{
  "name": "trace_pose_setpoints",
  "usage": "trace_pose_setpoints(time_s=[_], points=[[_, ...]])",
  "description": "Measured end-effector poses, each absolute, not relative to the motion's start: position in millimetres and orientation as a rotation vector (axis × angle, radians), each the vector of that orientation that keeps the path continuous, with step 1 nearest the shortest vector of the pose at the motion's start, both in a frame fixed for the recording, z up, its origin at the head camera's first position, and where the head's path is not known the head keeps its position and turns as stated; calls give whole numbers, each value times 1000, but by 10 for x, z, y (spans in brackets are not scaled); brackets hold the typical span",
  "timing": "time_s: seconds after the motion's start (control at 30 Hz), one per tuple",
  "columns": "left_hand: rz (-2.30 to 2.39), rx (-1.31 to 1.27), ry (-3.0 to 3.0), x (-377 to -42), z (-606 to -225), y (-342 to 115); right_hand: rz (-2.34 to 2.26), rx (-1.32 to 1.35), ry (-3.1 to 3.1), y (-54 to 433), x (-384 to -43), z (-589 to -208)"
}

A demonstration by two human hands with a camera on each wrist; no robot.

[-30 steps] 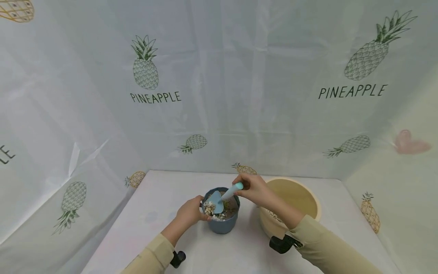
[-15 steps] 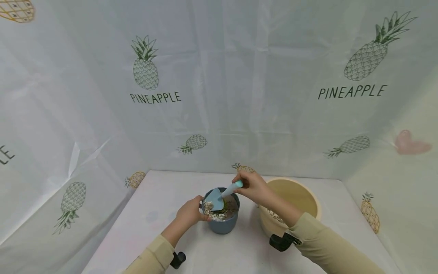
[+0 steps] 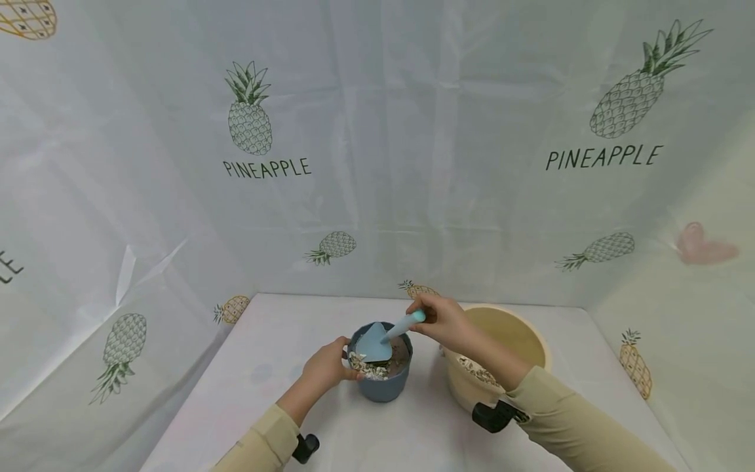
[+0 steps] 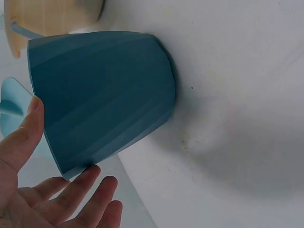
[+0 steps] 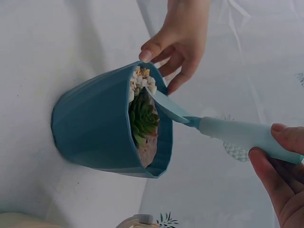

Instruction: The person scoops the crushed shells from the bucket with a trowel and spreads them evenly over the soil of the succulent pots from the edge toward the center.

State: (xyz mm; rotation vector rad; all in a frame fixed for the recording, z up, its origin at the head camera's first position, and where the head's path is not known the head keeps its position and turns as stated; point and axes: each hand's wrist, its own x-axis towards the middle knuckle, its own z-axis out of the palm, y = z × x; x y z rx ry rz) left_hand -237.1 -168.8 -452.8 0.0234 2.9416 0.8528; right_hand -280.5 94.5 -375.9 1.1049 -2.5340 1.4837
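Note:
A blue flower pot point(image 3: 383, 391) stands on the table. My left hand point(image 3: 324, 366) grips its left side near the rim, the thumb at the edge in the left wrist view. Inside, the right wrist view shows a green succulent point(image 5: 143, 118), brown soil point(image 5: 147, 151) and pale pebbles point(image 5: 142, 80) heaped on the side by my left hand. My right hand point(image 3: 439, 321) pinches the handle of a light blue trowel point(image 5: 232, 134) between thumb and fingers. The trowel's blade tilts down into the pot, its tip at the pebbles beside the plant.
A cream basin point(image 3: 512, 333) stands right of the pot, partly behind my right forearm. More pebbles point(image 3: 476, 370) lie in it. Hanging sheets with pineapple prints point(image 3: 250, 128) enclose the table point(image 3: 295, 314) at the back and sides.
The trowel's blade has tipped and swung, and its handle has shifted slightly right with my right hand. Pebbles have settled along the pot's near left side. My left hand keeps its grip.

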Motion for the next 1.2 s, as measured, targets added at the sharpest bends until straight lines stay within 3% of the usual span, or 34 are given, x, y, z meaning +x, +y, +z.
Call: trace_pose_setpoints(time_s=[0.53, 0.9, 1.2], points=[[843, 131, 2999, -2357, -4218, -1653, 1575, 1033, -2487, 1317, -2684, -3732], [964, 420, 2913, -2262, -4131, -1170, 1415, 811, -2545, 2007, -2518, -3531], [969, 543, 2800, -2419, -4205, -580, 1326, 731, -2511, 2314, -2443, -3307]])
